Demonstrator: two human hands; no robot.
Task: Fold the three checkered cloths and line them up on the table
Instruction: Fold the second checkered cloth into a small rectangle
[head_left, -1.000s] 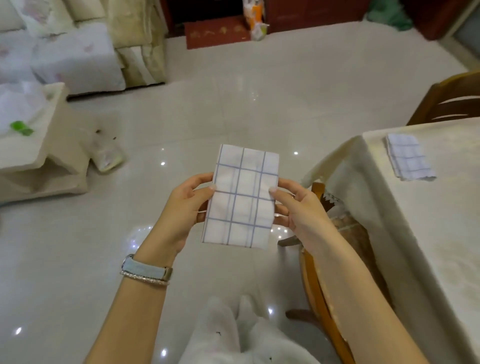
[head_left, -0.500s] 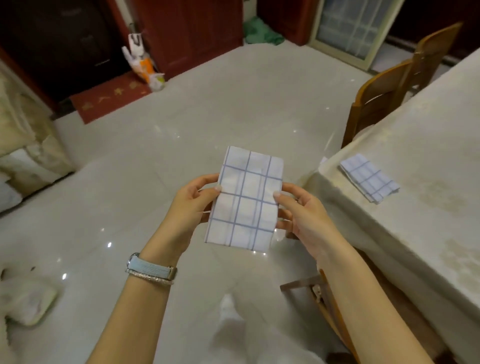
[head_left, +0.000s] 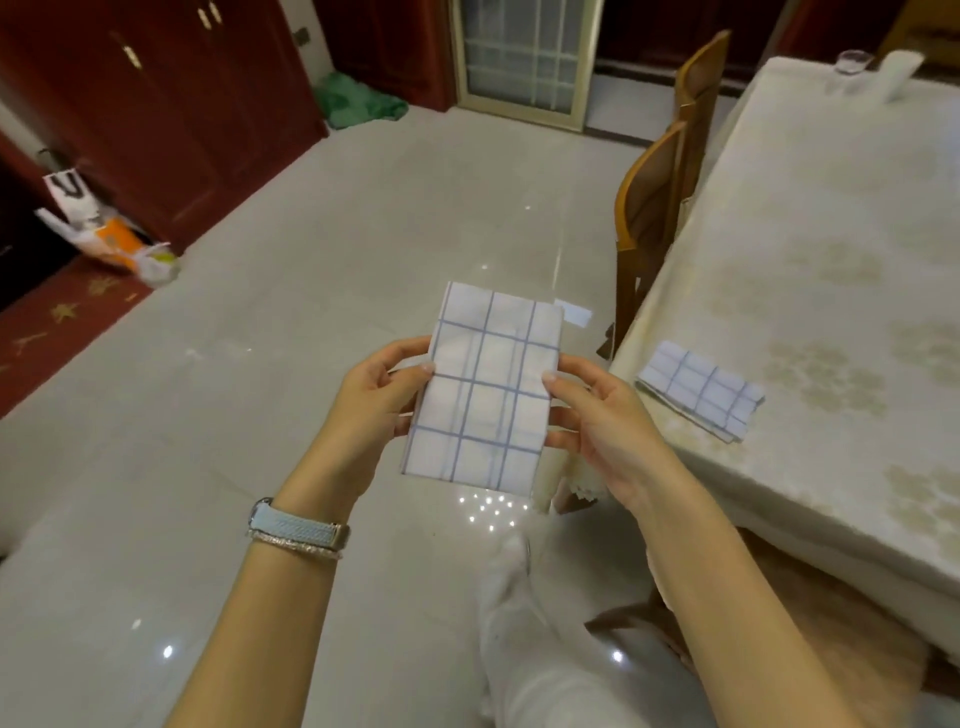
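Observation:
A folded white cloth with blue check lines (head_left: 483, 389) is held upright in the air over the floor, in front of me. My left hand (head_left: 371, 410) pinches its left edge with the thumb on the front. My right hand (head_left: 597, 421) pinches its right edge the same way. A second folded checkered cloth (head_left: 698, 389) lies flat near the left edge of the table (head_left: 831, 312), to the right of my right hand. A third cloth is not in view.
The table carries a cream patterned tablecloth. Wooden chairs (head_left: 654, 202) stand along its left side. A glass (head_left: 849, 70) sits at the far end. My white-trousered leg (head_left: 524, 639) is below the hands. Bags (head_left: 109, 234) lie by the red cabinet at left.
My view has swung right, from the sofa side toward the table, which now fills the right side. Both hands keep the same pinch on the folded cloth.

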